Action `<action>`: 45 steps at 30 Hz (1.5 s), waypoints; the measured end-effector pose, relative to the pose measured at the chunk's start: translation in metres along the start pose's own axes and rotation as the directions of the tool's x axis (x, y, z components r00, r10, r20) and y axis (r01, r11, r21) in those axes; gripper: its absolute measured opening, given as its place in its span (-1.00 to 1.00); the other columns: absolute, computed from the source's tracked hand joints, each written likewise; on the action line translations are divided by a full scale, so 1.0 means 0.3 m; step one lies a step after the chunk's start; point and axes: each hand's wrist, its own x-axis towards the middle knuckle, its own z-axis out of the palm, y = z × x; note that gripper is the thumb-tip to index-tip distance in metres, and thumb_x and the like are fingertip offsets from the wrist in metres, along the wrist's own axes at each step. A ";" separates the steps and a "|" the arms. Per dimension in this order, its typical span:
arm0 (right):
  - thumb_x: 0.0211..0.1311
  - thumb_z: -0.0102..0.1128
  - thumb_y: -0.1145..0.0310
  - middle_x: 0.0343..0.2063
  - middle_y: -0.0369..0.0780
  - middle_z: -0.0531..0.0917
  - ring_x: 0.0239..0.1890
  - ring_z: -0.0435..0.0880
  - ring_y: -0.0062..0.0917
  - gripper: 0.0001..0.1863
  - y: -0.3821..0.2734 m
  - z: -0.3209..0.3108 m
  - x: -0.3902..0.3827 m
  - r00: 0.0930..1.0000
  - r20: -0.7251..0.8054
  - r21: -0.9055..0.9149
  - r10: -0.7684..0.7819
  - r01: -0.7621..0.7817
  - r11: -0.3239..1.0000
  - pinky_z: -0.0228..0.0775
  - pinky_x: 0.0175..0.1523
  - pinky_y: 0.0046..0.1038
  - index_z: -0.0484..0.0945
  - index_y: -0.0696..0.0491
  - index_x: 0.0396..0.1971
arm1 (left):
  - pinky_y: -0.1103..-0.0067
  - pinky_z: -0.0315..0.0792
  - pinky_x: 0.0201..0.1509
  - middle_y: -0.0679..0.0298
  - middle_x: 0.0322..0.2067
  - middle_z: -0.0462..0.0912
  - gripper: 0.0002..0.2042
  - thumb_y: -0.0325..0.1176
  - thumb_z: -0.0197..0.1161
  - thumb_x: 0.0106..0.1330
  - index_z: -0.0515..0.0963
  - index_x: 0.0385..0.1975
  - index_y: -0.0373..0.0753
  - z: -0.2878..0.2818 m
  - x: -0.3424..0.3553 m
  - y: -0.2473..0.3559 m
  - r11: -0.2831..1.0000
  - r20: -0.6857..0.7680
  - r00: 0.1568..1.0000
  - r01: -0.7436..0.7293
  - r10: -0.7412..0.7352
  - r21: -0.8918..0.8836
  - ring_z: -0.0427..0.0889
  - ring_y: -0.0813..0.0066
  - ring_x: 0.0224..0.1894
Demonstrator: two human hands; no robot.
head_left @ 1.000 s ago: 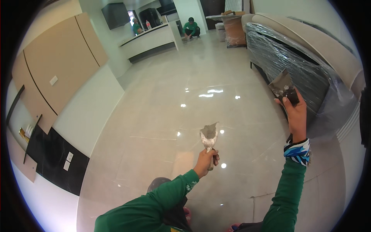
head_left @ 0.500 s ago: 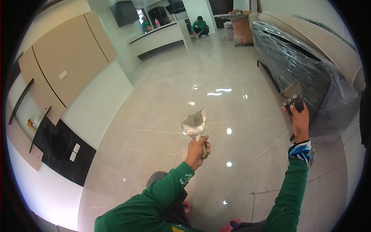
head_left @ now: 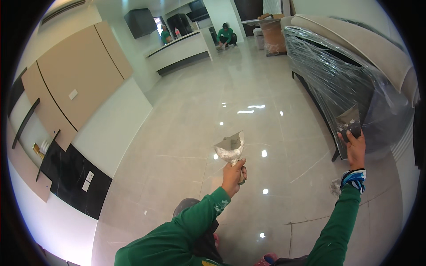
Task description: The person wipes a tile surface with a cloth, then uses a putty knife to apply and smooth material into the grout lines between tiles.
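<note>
My left hand [head_left: 232, 176] is closed around the handle of a putty knife [head_left: 230, 150]. Its wide, flared blade points up and away from me, with whitish crust near the handle and grey paste on its face. Farther right, my right hand [head_left: 356, 150] grips a dark, flat scraper [head_left: 348, 123], the thumb across its lower part. Pale lumps or flecks cling to that scraper. It is raised in front of the plastic-wrapped sofa [head_left: 337, 75]; whether it touches the wrap I cannot tell. The two tools are well apart, both above the tiled floor [head_left: 248, 168].
A small whitish heap [head_left: 336, 188] lies beside my right wrist. Along the left stands a panelled wall [head_left: 80, 75] with black shelves. Far off, a person [head_left: 226, 35] in green squats by a white counter [head_left: 186, 54]; another person [head_left: 165, 34] is behind it. A wrapped table [head_left: 271, 37] stands at the back.
Both hands have shifted slightly right and lower in the picture, still holding their tools. The whole view has tipped up a little, and the whitish heap by my right wrist shows more.
</note>
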 end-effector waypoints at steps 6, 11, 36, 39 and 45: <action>0.44 0.09 0.62 0.02 -0.18 0.66 0.02 0.68 -0.44 -0.62 0.033 -0.011 0.023 1.000 0.024 0.003 -0.018 0.018 1.000 0.63 0.19 -0.22 0.46 0.16 0.21 | 0.51 0.42 -0.57 0.30 -0.59 0.51 -0.79 -0.33 0.33 0.38 0.41 -0.21 -0.20 -0.011 0.030 -0.029 0.996 0.018 1.000 -0.006 0.005 0.088 0.48 0.48 -0.67; 0.43 0.11 0.62 0.00 -0.18 0.67 0.00 0.68 -0.44 -0.64 0.051 0.008 0.045 0.996 0.083 -0.010 -0.025 0.026 1.000 0.64 0.16 -0.23 0.48 0.16 0.19 | 0.53 0.39 -0.61 0.31 -0.60 0.52 -0.80 -0.33 0.37 0.35 0.45 -0.27 -0.20 -0.036 0.064 -0.041 0.993 0.023 1.000 -0.014 0.012 0.116 0.48 0.49 -0.69; 0.47 0.08 0.62 0.04 -0.20 0.63 0.04 0.66 -0.45 -0.62 0.017 -0.020 0.033 0.999 0.006 -0.117 -0.038 0.038 0.992 0.66 0.19 -0.24 0.43 0.14 0.23 | 0.61 0.34 -0.65 0.36 -0.62 0.51 -0.78 -0.30 0.40 0.34 0.46 -0.33 -0.21 -0.061 0.076 0.000 0.970 0.084 0.996 0.019 -0.041 0.244 0.46 0.60 -0.68; 0.47 0.08 0.62 0.04 -0.20 0.63 0.04 0.66 -0.45 -0.62 0.015 -0.038 0.029 0.999 0.000 -0.123 -0.037 0.036 0.992 0.65 0.21 -0.24 0.42 0.15 0.24 | 0.61 0.34 -0.65 0.36 -0.63 0.51 -0.78 -0.31 0.40 0.34 0.46 -0.34 -0.21 -0.063 0.080 -0.010 0.963 0.101 0.994 0.001 -0.029 0.269 0.45 0.61 -0.68; 0.47 0.08 0.61 0.06 -0.21 0.63 0.05 0.66 -0.46 -0.60 -0.003 -0.054 0.019 0.999 0.002 -0.133 -0.040 0.040 0.990 0.65 0.22 -0.21 0.41 0.14 0.26 | 0.61 0.34 -0.65 0.35 -0.63 0.51 -0.80 -0.35 0.40 0.33 0.46 -0.32 -0.22 -0.060 0.092 -0.035 0.969 0.125 0.992 -0.007 -0.025 0.245 0.45 0.62 -0.69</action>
